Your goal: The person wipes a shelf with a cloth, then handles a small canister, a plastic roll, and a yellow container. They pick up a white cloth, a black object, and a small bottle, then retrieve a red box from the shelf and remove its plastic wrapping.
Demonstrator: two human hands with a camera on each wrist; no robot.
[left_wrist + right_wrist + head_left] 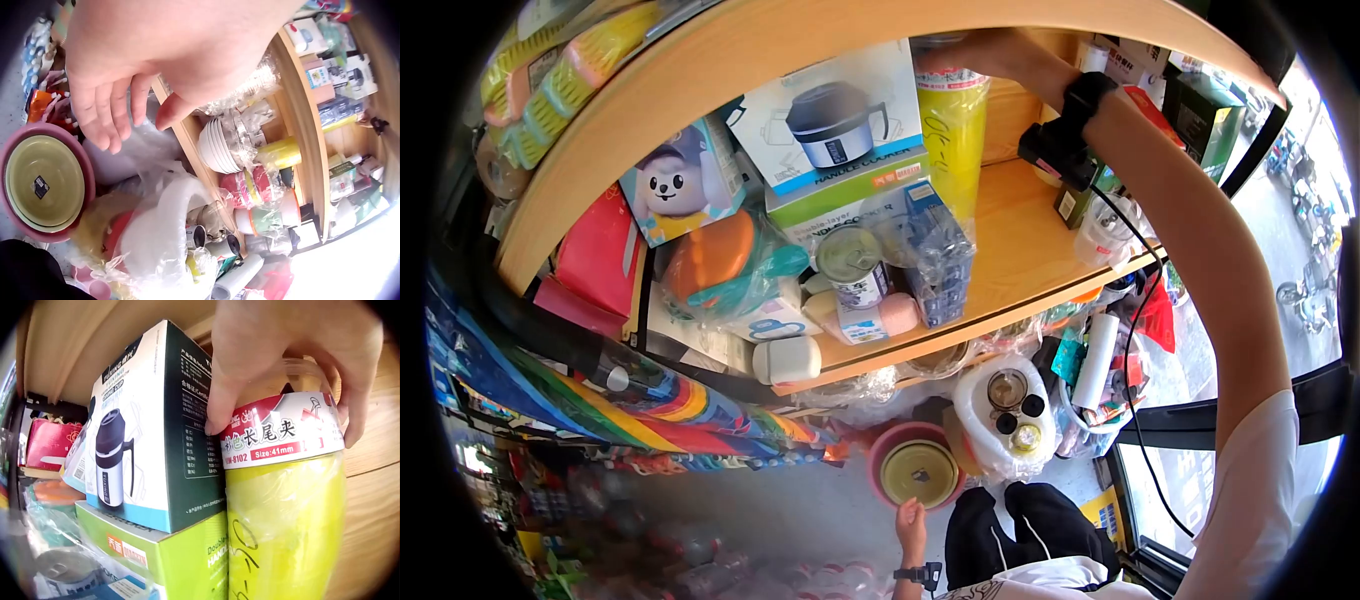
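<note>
In the right wrist view, my right hand (294,344) grips a clear round tub labelled as binder clips (281,434), thumb on one side and fingers on the other. Directly below the tub is a tall yellow cylinder (294,506) in clear wrap with black handwriting. A boxed grinding cup (134,437) stands close beside them on a green handle cooker box (187,556). My left hand (156,56) hangs in the air with loosely bent fingers and holds nothing. In the head view it appears near a yellow-green basin (920,472) inside a pink basin (883,490).
The wooden shelf (1025,240) has a raised curved board (800,35) along one side. A can (849,254) and a blue plastic-wrapped pack (940,270) stand near its edge. Lower down are stacked white bowls (215,147) and a plastic-wrapped white container (990,450).
</note>
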